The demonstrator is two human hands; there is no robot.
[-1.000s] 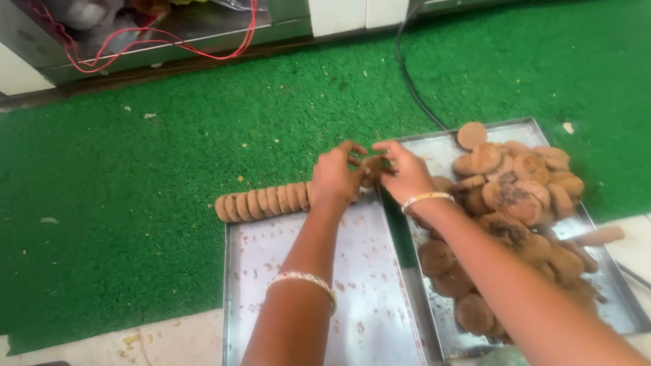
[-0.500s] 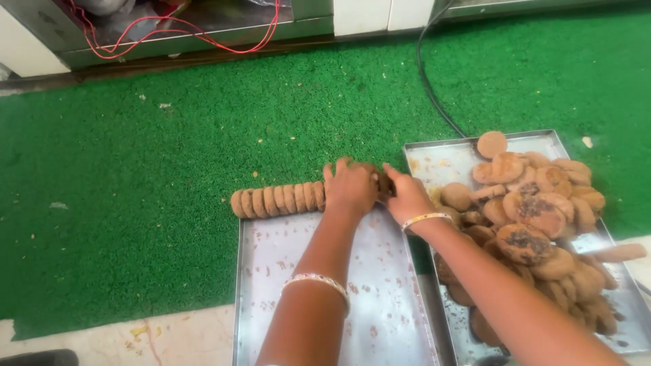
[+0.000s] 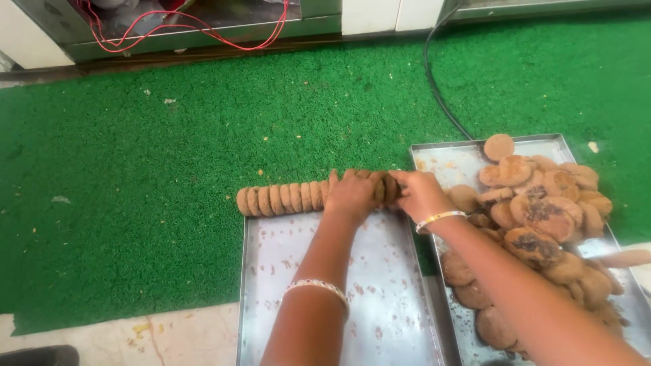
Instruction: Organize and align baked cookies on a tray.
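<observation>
both hands barely moved, left hand and right hand pressing cookie row

Bright, even daylight, soft shadows, mild glare on the metal tray, slight softness toward the edges.

1 head camera looking steeply down

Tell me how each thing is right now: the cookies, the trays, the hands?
Cookie row: standing on edge, packed together along the left tray's far edge.
Left hand: pressing on the row's right end.
Right hand: at the row's right end, fingers on the cookies.
Left tray: flat, crumbs on it, bare except for the row.
Right tray: flat, partly filled.
Cookie pile: loose, heaped, lying flat.
</observation>
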